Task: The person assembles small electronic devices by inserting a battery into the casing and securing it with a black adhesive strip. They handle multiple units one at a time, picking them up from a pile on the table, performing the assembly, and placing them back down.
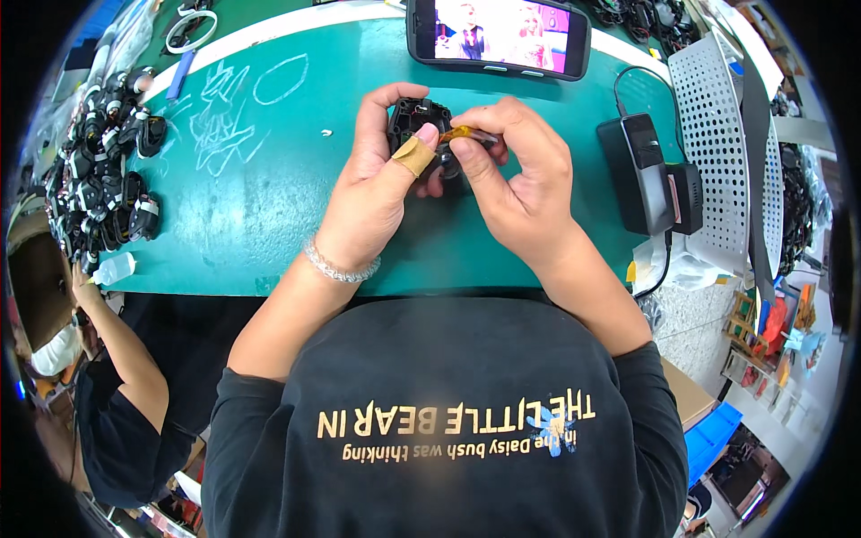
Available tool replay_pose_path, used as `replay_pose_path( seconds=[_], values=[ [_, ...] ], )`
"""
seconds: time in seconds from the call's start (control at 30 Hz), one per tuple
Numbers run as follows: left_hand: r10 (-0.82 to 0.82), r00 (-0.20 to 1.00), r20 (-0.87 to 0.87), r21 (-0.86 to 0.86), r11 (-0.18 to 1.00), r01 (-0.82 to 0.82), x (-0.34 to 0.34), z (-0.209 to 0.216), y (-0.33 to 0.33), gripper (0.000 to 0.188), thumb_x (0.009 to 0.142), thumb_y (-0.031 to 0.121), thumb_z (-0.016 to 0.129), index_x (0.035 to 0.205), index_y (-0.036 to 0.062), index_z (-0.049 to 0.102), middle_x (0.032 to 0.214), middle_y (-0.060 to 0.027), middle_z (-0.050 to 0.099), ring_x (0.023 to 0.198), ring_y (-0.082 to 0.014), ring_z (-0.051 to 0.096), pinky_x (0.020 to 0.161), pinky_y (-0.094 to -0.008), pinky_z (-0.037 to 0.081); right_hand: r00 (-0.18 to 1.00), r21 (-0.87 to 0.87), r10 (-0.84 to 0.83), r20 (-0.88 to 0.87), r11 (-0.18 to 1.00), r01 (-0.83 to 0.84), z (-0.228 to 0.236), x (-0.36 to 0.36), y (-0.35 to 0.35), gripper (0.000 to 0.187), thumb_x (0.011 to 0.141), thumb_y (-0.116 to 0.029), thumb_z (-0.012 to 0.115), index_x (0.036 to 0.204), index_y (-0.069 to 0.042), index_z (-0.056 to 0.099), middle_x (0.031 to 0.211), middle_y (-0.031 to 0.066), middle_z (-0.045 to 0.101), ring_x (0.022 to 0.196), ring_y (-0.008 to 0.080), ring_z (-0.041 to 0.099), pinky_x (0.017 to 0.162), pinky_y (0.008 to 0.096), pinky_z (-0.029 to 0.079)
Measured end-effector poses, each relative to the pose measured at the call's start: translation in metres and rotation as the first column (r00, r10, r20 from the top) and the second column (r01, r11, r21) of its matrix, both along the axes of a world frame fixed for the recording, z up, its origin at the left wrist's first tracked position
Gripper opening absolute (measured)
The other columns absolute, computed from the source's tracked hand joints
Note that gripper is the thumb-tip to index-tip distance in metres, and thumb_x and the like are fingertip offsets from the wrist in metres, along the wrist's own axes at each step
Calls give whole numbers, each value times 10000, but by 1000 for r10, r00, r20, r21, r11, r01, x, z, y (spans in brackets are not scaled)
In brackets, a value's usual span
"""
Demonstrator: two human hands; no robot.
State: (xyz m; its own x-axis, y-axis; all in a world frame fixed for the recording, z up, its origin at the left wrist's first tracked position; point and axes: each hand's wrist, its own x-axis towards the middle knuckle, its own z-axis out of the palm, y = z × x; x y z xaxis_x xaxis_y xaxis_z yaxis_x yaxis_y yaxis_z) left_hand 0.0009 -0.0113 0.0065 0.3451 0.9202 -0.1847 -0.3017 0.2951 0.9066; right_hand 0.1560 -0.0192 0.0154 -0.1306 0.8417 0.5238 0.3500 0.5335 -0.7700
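Note:
My left hand (369, 184) is closed around a small black plastic housing (405, 115), whose open inner side faces up. A tan bandage (413, 156) wraps the left thumb, which presses at the housing's near right edge. Between the thumb and fingers of my right hand (529, 184) is a small part wrapped in amber tape (461, 132). Its left end reaches the housing beside my left thumb. Whether the two are joined cannot be made out. A rounded, shiny piece (450, 165) shows below the taped part, partly hidden by my fingers.
Many black devices (108, 170) are heaped at the left of the green table (242, 215), near a small clear bottle (115, 268). A phone (499, 36) stands at the back. Black adapters with cables (635, 170) lie right, beside a white perforated basket (713, 143). Another person's arm (126, 359) is at lower left.

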Motion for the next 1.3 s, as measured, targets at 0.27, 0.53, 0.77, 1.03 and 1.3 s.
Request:
replay_pose_path(
  seconds=[0.27,0.53,0.77,1.03,1.3],
  values=[
    [-20,995,98,17,1000,19,4,-3,-2,368,952,209,492,1266,144,311,986,-41,541,737,-102,517,650,-235,431,997,-39,-57,-44,998,56,-6,-5,1,91,812,13,607,898,0,580,764,102,599,547,157,619,499,254,491],
    [-23,991,130,67,998,14,4,-7,1,377,943,195,514,1241,157,286,1070,-57,528,794,-117,532,651,-242,434,995,20,-78,-58,997,80,-12,-4,3,83,809,-9,617,879,-7,572,745,94,596,574,175,617,492,263,474],
    [3,990,142,118,993,-20,6,-15,2,448,917,231,573,1222,167,251,1172,-75,477,965,-136,517,742,-261,477,998,78,-62,-27,995,64,-20,-7,4,126,803,-67,642,870,-14,550,755,121,589,614,287,585,555,355,463],
    [88,992,87,203,974,-104,9,-19,-1,487,898,228,603,1209,148,236,1181,-96,457,988,-147,515,792,-267,483,995,10,13,-103,1000,-12,-20,-11,4,143,828,-100,631,916,-9,563,810,127,592,695,302,580,611,348,468],
    [34,980,197,70,996,-48,6,-12,4,492,887,150,607,1205,137,232,1178,-96,453,1022,-176,514,862,-315,466,973,-123,71,-221,987,-100,-21,-11,1,177,810,-52,643,967,-3,578,839,100,584,672,205,564,596,294,465]
  ],
)
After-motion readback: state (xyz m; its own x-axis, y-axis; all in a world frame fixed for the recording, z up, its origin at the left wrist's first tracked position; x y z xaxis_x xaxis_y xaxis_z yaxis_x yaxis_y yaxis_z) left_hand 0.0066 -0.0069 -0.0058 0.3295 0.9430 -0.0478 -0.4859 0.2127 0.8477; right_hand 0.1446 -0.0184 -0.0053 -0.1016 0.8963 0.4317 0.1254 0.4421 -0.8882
